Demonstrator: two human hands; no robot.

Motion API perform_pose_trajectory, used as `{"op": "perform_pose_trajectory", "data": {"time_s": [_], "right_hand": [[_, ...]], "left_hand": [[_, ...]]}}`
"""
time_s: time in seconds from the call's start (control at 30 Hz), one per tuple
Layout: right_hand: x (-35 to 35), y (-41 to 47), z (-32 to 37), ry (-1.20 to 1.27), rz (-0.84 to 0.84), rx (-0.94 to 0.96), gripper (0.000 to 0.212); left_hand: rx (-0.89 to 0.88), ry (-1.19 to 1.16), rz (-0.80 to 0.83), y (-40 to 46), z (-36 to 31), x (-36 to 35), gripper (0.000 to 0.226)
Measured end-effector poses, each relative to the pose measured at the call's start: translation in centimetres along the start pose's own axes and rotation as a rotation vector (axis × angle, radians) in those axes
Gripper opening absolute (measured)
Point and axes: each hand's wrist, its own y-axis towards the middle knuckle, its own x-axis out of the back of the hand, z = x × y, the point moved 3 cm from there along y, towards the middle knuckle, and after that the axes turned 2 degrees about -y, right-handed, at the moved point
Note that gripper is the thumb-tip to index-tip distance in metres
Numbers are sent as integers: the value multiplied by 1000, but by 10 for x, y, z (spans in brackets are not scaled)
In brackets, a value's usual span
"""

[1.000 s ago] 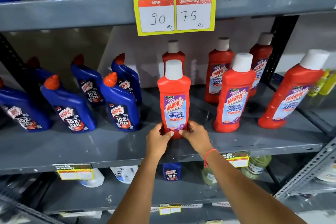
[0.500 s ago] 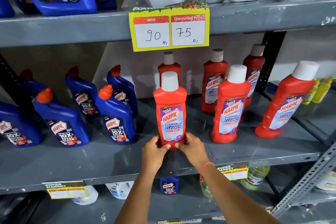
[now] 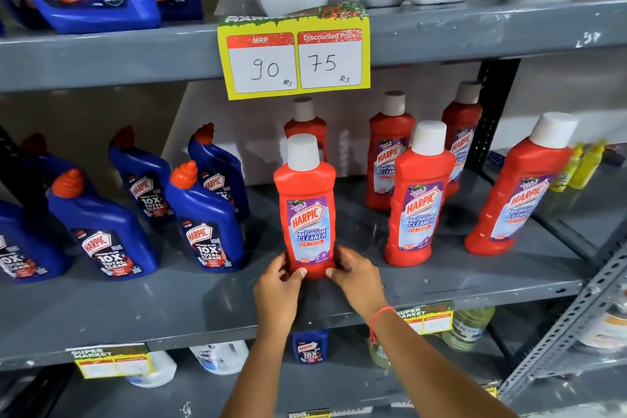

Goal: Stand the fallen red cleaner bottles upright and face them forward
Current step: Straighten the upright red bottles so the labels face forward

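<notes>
Head view: I have both hands closed on the base of a red bottle (image 3: 308, 214), left hand (image 3: 276, 292) and right hand (image 3: 356, 278) pinching either side. It stands upright on the grey shelf (image 3: 135, 312), label forward, below the price tag (image 3: 294, 58), right of the blue bottles (image 3: 203, 224), left of more red bottles (image 3: 419, 200).
</notes>
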Motion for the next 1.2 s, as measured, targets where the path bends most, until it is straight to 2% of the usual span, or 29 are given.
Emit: {"op": "perform_pose_trajectory", "data": {"time_s": [0.07,0.13,0.23,0.3,0.33,0.37,0.47,0.53,0.6,0.67,0.73,1.2], "right_hand": [[16,-7,-9,32,-171,-27,34],[35,-16,-17,8,-364,-1,18],[68,-24,-25,73,-609,36,23],[90,-23,-29,109,-735,20,27],[102,-20,-33,112,-756,-9,31],[111,-15,-38,128,-724,-49,40],[127,3,-48,168,-458,-141,73],[132,12,-51,94,-304,-138,72],[132,19,-51,50,-210,-90,58],[132,20,-49,11,-183,-57,38],[132,19,-49,-6,-173,-45,32],[128,17,-48,-5,-135,0,36]], "left_hand": [[-65,-53,-218,-19,-6,2,17],[-178,-75,-283,-41,-15,-9,5],[-314,-60,-135,-61,-29,-44,7],[-315,-50,-7,-60,-38,-69,7],[-280,-51,61,-58,-43,-83,15],[-230,-57,130,-54,-48,-96,24],[-104,-2,278,-40,-59,-125,48],[-90,126,315,-32,-63,-138,51],[-96,188,316,-30,-66,-144,41],[-104,190,288,-32,-68,-147,29],[-94,191,259,-33,-68,-147,24],[-85,223,220,-34,-63,-141,18]]}}
